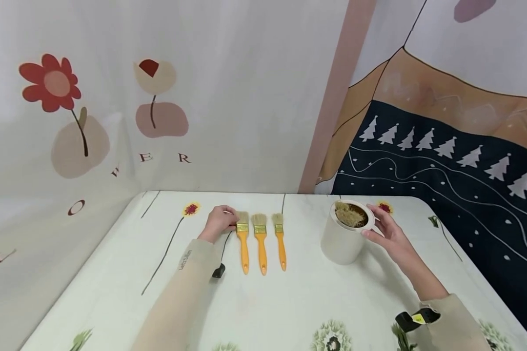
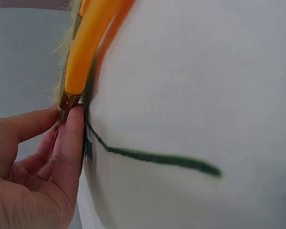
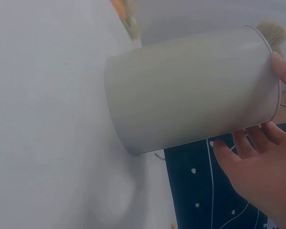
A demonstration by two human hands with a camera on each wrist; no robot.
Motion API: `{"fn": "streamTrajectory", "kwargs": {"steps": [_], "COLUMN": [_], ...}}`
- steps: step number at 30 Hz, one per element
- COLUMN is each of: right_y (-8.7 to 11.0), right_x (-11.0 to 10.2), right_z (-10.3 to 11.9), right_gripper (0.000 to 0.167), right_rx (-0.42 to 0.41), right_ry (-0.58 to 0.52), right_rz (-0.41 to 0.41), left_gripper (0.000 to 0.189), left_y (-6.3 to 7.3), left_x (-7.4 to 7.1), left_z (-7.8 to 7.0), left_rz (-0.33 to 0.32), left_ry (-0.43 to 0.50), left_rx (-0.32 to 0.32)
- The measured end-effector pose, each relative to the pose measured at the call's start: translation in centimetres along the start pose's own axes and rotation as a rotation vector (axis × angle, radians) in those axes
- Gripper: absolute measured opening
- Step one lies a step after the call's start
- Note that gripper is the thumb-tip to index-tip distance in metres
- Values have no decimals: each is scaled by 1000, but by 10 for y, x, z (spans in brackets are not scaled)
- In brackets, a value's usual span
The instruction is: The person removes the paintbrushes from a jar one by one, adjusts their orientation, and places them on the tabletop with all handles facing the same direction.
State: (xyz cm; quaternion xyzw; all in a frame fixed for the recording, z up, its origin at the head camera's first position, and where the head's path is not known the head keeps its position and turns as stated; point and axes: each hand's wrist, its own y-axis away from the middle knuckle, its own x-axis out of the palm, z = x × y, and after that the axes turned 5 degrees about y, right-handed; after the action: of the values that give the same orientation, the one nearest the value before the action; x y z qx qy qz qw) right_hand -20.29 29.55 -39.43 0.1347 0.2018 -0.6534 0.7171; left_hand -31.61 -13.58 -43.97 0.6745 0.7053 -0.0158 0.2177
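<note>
Three paintbrushes with yellow-orange handles lie side by side on the table in the head view, bristles pointing away. My left hand [image 1: 219, 223] pinches the bristle end of the leftmost paintbrush [image 1: 243, 246] between thumb and fingers, as the left wrist view also shows. Beside it lie the middle paintbrush [image 1: 261, 243] and a narrower paintbrush [image 1: 281, 243]. To the right, a white cylindrical container [image 1: 341, 241] stands upright on the table. Pale bristles [image 1: 348, 214] show at its mouth; what lies deeper is hidden. My right hand [image 1: 393, 239] grips the container's rim from the right, thumb on the near side.
The white table [image 1: 127, 273] has printed flowers and stems. A pale curtain [image 1: 246, 97] with flower prints hangs behind it, and a dark cloth [image 1: 443, 161] with white trees hangs at the right. A black strap device [image 1: 417, 319] sits at the right wrist.
</note>
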Motion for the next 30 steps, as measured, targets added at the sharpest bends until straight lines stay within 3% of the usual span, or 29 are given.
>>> {"fn": "streamTrajectory", "kwargs": {"steps": [10, 16, 21, 30], "right_y": [0, 2, -2, -1], "right_x": [1, -2, -2, 0], "right_z": [2, 4, 4, 1], "right_gripper": [75, 76, 76, 77], "right_rx": [-28, -14, -21, 1], "right_ry": [-15, 4, 2, -17], "right_rz": [6, -8, -15, -2], "left_gripper": [22, 26, 25, 27], "left_y": [0, 2, 8, 33], "left_x": [4, 8, 11, 35], "left_z": [-2, -13, -31, -59], "left_rz": [-50, -111, -127, -28], "left_ry": [-129, -244, -181, -17], "left_rx": [68, 206, 296, 420]}}
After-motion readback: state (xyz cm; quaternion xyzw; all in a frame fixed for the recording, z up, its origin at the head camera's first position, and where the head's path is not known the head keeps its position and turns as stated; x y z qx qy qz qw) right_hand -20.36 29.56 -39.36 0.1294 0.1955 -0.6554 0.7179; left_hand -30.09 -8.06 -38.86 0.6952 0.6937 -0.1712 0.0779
